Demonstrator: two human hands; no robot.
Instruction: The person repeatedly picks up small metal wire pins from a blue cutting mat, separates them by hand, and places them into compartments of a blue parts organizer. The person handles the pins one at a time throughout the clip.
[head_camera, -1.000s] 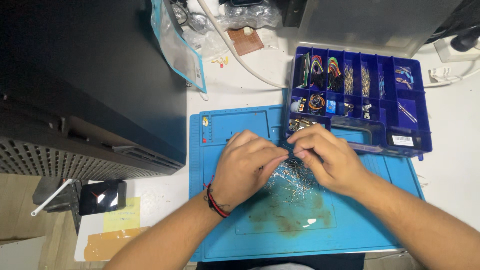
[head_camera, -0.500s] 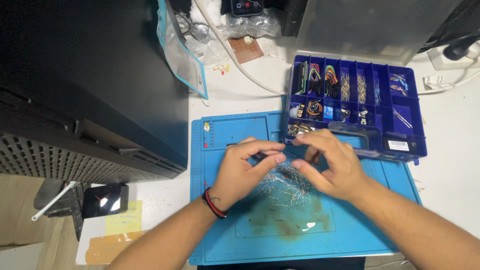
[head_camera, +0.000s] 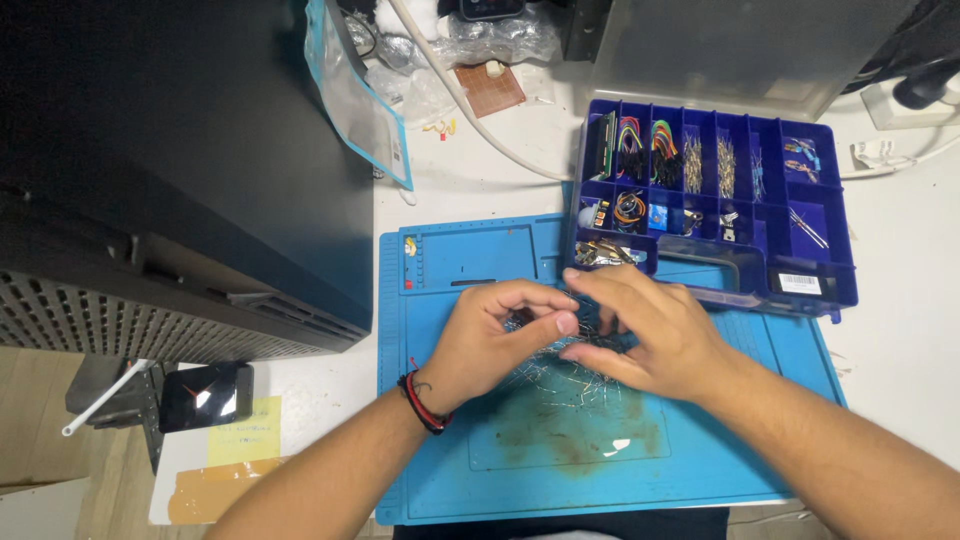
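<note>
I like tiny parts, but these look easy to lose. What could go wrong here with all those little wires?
1. The thin wires lie loose on the blue mat under the left hand and right hand; a nudge might scatter them.
2. The parts box sits open just beyond the hands, partly on the mat; a bump could mix up its compartments.
3. The wire ends look sharp and might prick fingers.

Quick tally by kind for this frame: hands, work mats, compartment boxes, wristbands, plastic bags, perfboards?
Hands: 2, left hand and right hand, both on a pile of wire leads
Blue mat: 1
Blue compartment box: 1
Red-and-black wristband: 1
Blue-edged plastic bag: 1
Brown perfboard: 1
Total: 7
</note>
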